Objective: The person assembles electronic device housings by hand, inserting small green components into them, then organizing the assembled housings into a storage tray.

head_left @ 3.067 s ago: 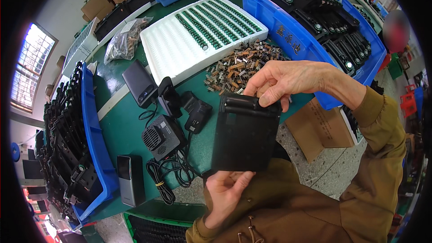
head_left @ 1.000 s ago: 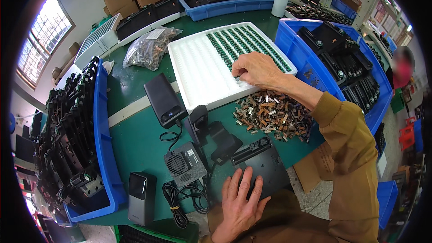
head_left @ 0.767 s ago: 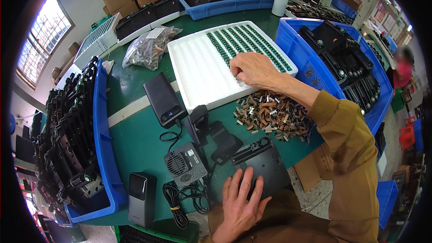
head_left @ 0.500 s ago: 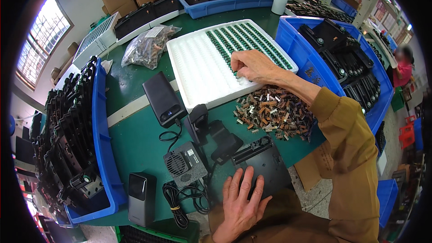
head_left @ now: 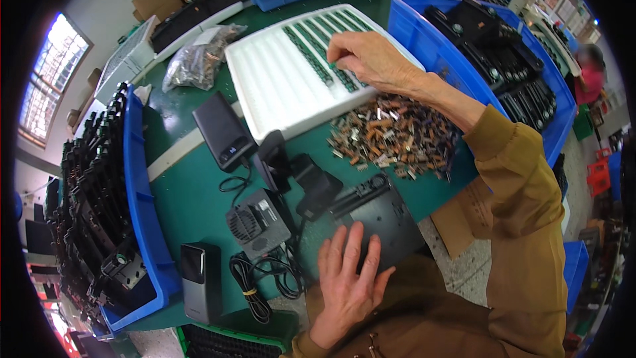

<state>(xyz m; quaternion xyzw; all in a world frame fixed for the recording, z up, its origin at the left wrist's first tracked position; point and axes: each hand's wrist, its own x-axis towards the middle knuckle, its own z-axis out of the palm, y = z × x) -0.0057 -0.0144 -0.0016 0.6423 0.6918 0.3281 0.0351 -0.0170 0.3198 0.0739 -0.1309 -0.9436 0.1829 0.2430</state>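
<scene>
loosely spread left hand (head_left: 350, 285), pinched right hand (head_left: 372, 61)

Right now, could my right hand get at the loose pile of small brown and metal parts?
Likely yes: the pile lies uncovered on the green tabletop, beside the white foam tray your right hand is over. Only your forearm overlaps its far edge in view.

No wording reads clearly from where I stand. Black power bank (head_left: 218, 124): lit figures on the small display (head_left: 231, 151), too blurred to make out. Vented box (head_left: 258, 225): small pale print on its face, illegible. Grey bank (head_left: 203, 285): faint lettering low on front, illegible. Bag (head_left: 193, 65): pale label (head_left: 207, 36), print unresolved.
</scene>
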